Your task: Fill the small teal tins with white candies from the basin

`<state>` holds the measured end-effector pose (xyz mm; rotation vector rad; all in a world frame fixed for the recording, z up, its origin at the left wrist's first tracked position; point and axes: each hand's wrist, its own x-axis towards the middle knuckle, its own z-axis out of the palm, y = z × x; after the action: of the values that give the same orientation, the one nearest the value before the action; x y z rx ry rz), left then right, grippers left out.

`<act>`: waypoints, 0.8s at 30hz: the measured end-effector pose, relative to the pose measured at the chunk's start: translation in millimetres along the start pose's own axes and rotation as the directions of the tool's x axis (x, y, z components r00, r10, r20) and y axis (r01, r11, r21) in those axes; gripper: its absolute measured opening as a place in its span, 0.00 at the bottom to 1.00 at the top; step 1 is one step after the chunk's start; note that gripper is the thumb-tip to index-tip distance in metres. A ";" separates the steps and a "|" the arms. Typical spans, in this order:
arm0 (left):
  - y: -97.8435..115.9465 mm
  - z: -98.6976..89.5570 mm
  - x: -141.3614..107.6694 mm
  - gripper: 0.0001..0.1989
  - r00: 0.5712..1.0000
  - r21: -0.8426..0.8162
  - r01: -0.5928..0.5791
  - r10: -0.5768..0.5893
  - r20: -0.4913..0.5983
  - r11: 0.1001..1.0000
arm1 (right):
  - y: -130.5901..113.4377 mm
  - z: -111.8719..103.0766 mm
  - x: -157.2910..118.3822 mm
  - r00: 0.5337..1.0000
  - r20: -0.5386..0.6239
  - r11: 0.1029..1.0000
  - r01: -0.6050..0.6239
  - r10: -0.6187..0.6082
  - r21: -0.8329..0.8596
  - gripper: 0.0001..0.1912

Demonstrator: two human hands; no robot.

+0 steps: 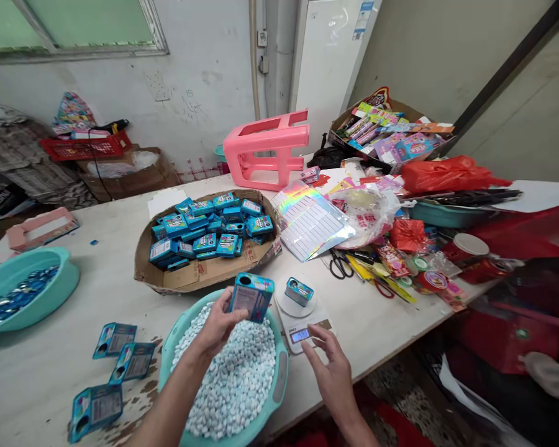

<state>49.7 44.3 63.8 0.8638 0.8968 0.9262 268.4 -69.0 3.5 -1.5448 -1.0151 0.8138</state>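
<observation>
Box in hand: a blue printed box (255,299) with a round opening at its upper end is tilted above the far side of a teal basin (168,347). The left hand (218,326) has its grip closed on this box. The basin holds small white and pale blue pellets (235,397).

The right hand's (330,366) grip is open and holds nothing, thumb and fingers spread beside the display of a white digital scale (323,310); contact with the scale cannot be determined. The display is lit, its digits not clearly legible. A second blue box (300,292) rests on the weighing plate.

Three similar boxes (135,363) lie near one another on the table (107,267), left of the basin. Beyond it, a cardboard tray (223,273) contains a heap of blue boxes (200,223). Black-handled scissors (339,267) lie beyond the scale, near silvery iridescent sheets (312,226).
</observation>
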 end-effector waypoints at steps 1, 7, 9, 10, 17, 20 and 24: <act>-9.2 8.3 -15.7 0.24 0.999 -0.029 0.037 -0.037 0.015 0.999 | -5.6 3.6 -6.7 0.999 0.032 0.998 -0.013 0.011 0.064 0.21; -48.9 37.5 -76.5 0.18 0.947 0.240 0.151 -0.210 0.244 0.959 | -31.6 11.3 -56.5 0.972 0.170 0.915 -0.212 0.162 0.344 0.21; -51.0 25.9 -82.3 0.17 0.965 0.474 0.059 -0.172 0.199 0.878 | -30.2 5.4 -74.5 0.963 0.112 0.881 -0.271 0.247 0.388 0.17; -51.4 15.3 -82.7 0.16 0.985 0.597 -0.012 -0.092 0.143 0.802 | -26.7 0.3 -83.6 0.956 0.072 0.863 -0.288 0.284 0.414 0.16; -78.2 -54.9 -88.7 0.24 0.913 0.953 -0.298 0.310 0.267 0.057 | 20.7 -55.7 -148.7 0.777 -0.220 0.731 -0.397 0.589 0.555 0.21; -103.3 -44.3 -99.5 0.27 0.876 0.915 -0.387 0.267 0.402 -0.110 | 28.8 -71.6 -166.2 0.688 -0.259 0.662 -0.417 0.677 0.623 0.25; -135.1 -18.9 -96.6 0.22 0.824 0.844 -0.458 0.222 0.521 -0.279 | 24.7 -79.8 -168.5 0.653 -0.242 0.594 -0.394 0.718 0.701 0.31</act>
<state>39.3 -86.5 -39.7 2.7892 1.1759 0.3649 276.2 -256.6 -6.5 -1.3937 0.2084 0.9714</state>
